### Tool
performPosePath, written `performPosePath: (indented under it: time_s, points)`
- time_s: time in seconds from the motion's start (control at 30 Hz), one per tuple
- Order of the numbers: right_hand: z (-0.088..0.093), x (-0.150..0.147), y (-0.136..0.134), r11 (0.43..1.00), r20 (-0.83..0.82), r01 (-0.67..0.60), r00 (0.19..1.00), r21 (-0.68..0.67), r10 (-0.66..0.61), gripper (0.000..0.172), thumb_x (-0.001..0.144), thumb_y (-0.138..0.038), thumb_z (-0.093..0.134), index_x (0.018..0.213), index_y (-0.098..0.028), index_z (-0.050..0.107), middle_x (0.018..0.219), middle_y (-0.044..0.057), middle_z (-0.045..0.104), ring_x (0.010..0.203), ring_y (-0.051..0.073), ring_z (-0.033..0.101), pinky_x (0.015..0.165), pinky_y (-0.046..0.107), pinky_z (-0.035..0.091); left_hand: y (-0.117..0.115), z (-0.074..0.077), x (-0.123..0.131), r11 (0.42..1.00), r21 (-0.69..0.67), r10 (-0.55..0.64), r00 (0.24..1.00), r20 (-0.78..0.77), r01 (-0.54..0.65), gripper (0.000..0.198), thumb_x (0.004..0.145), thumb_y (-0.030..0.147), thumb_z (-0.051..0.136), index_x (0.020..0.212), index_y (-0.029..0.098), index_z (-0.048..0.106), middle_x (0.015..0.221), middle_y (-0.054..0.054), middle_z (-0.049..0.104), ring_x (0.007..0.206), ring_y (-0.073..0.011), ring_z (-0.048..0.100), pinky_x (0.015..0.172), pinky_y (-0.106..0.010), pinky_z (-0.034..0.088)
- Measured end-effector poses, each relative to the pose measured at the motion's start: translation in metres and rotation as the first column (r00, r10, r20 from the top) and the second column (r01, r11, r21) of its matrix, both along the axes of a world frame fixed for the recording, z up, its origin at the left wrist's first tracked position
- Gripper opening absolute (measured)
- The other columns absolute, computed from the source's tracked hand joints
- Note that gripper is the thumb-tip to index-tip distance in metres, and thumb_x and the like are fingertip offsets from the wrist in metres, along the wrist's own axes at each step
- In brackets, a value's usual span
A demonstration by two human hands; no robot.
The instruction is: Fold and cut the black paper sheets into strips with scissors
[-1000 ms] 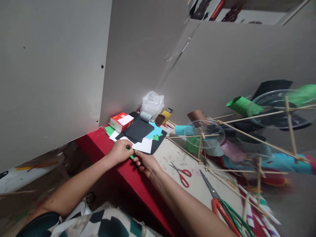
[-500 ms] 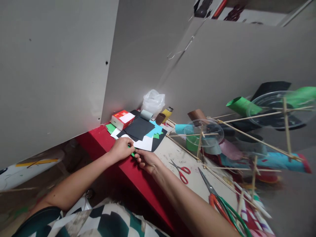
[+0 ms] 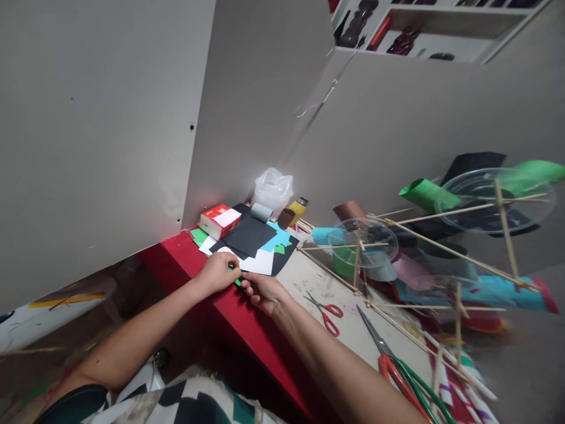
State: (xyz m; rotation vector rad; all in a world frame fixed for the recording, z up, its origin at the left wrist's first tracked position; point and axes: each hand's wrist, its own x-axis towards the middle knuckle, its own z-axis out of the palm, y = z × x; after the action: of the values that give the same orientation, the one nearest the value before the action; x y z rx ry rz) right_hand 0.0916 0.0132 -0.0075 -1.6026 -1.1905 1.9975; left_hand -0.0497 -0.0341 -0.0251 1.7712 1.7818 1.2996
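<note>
My left hand [image 3: 218, 273] and my right hand [image 3: 263, 292] meet above the red front edge of the table [image 3: 247, 333]. Both pinch a small green piece [image 3: 238, 282], probably paper, mostly hidden by the fingers. Just beyond them lie white paper [image 3: 260, 262], black paper [image 3: 251, 234] and blue paper with green scraps [image 3: 277, 237]. Small red-handled scissors [image 3: 326, 310] rest to the right of my right hand. Large scissors with orange and green handles [image 3: 392, 365] lie beside my right forearm.
A red tissue pack [image 3: 219, 220], a white plastic bag [image 3: 272, 191], a yellow bottle [image 3: 299, 207] and paper rolls [image 3: 286, 218] stand behind the paper. On the right is a stick frame [image 3: 450, 253] with clear round lids and coloured tubes. A shelf [image 3: 481, 35] hangs above.
The view has shifted slightly, so more of the shelf shows and the table things appear a little lower. Both hands stay together around the green piece, with little visible movement.
</note>
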Motion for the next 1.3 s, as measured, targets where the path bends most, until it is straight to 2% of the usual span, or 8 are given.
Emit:
performPosePath:
  time_s: [0.13, 0.37, 0.47, 0.53, 0.63, 0.73, 0.9, 1.3]
  points:
    - [0.005, -0.002, 0.002, 1.0, 0.03, -0.02, 0.999, 0.005, 0.02, 0.021, 0.092, -0.03, 0.056, 0.105, -0.013, 0.059, 0.093, 0.004, 0.062, 0.07, 0.012, 0.061, 0.059, 0.027, 0.053, -0.001, 0.001, -0.002, 1.0, 0.006, -0.021, 1.0, 0.003, 0.021, 0.015, 0.069, 0.013, 0.054, 0.067, 0.016, 0.069, 0.075, -0.004, 0.071, 0.07, -0.0159, 0.063, 0.066, -0.025, 0.047]
    - [0.005, -0.007, 0.001, 0.999, 0.1, -0.027, 0.995, 0.03, 0.024, 0.021, 0.093, -0.031, 0.055, 0.1, -0.013, 0.06, 0.085, 0.001, 0.062, 0.062, 0.01, 0.058, 0.053, 0.023, 0.05, -0.005, 0.0, -0.004, 0.995, 0.039, -0.096, 0.995, -0.022, 0.096, 0.014, 0.071, 0.012, 0.056, 0.066, 0.017, 0.068, 0.083, -0.003, 0.072, 0.079, -0.0169, 0.065, 0.073, -0.026, 0.049]
    - [0.002, -0.009, 0.0, 0.999, 0.122, -0.018, 0.992, 0.051, 0.012, 0.021, 0.093, -0.031, 0.055, 0.102, -0.013, 0.059, 0.086, 0.002, 0.062, 0.062, 0.01, 0.058, 0.053, 0.023, 0.051, -0.007, -0.001, -0.011, 0.992, 0.087, -0.082, 0.995, -0.062, 0.087, 0.02, 0.081, 0.017, 0.052, 0.088, 0.018, 0.071, 0.101, -0.006, 0.071, 0.096, -0.0185, 0.064, 0.088, -0.03, 0.048]
    - [0.001, -0.009, 0.0, 0.998, 0.132, -0.013, 0.991, 0.06, 0.005, 0.022, 0.093, -0.031, 0.055, 0.104, -0.013, 0.059, 0.089, 0.003, 0.062, 0.065, 0.011, 0.06, 0.056, 0.025, 0.052, -0.007, -0.002, -0.017, 0.993, 0.113, -0.016, 0.982, -0.189, 0.038, 0.03, 0.09, 0.024, 0.045, 0.112, 0.02, 0.065, 0.126, -0.008, 0.061, 0.121, -0.0224, 0.052, 0.105, -0.041, 0.036]
    - [-0.001, -0.009, -0.001, 0.997, 0.138, -0.009, 0.99, 0.071, -0.001, 0.022, 0.093, -0.03, 0.055, 0.106, -0.013, 0.059, 0.094, 0.004, 0.063, 0.07, 0.013, 0.061, 0.06, 0.027, 0.053, -0.006, -0.003, -0.025, 0.999, 0.023, 0.036, 0.91, -0.412, -0.029, 0.042, 0.095, 0.034, 0.038, 0.136, 0.027, 0.048, 0.15, -0.007, 0.036, 0.141, -0.0275, 0.021, 0.113, -0.055, 0.014]
    - [-0.001, -0.006, -0.003, 0.995, 0.131, 0.003, 0.991, 0.097, -0.016, 0.022, 0.093, -0.031, 0.055, 0.105, -0.013, 0.059, 0.093, 0.004, 0.063, 0.07, 0.012, 0.061, 0.059, 0.027, 0.053, -0.003, -0.003, -0.028, 0.99, -0.135, -0.027, 0.867, -0.498, -0.047, 0.048, 0.096, 0.041, 0.033, 0.142, 0.028, 0.038, 0.154, -0.008, 0.027, 0.144, -0.0293, 0.01, 0.113, -0.055, 0.011]
    - [-0.003, 0.005, -0.005, 0.986, 0.092, 0.045, 0.994, 0.161, -0.06, 0.022, 0.093, -0.031, 0.055, 0.106, -0.013, 0.059, 0.093, 0.003, 0.062, 0.069, 0.012, 0.061, 0.059, 0.027, 0.053, 0.001, -0.003, -0.026, 0.966, -0.253, -0.091, 0.839, -0.536, -0.058, 0.051, 0.096, 0.047, 0.028, 0.142, 0.028, 0.039, 0.153, -0.009, 0.028, 0.144, -0.0317, 0.005, 0.112, -0.055, 0.01]
    - [-0.009, 0.02, 0.004, 0.984, 0.02, 0.026, 0.999, 0.176, -0.03, 0.021, 0.092, -0.03, 0.055, 0.103, -0.013, 0.059, 0.09, 0.003, 0.062, 0.066, 0.011, 0.06, 0.056, 0.025, 0.052, 0.001, 0.003, -0.024, 0.943, -0.318, -0.095, 0.839, -0.536, -0.097, 0.053, 0.095, 0.052, 0.027, 0.143, 0.031, 0.038, 0.154, -0.004, 0.028, 0.143, -0.0351, 0.006, 0.112, -0.053, 0.012]
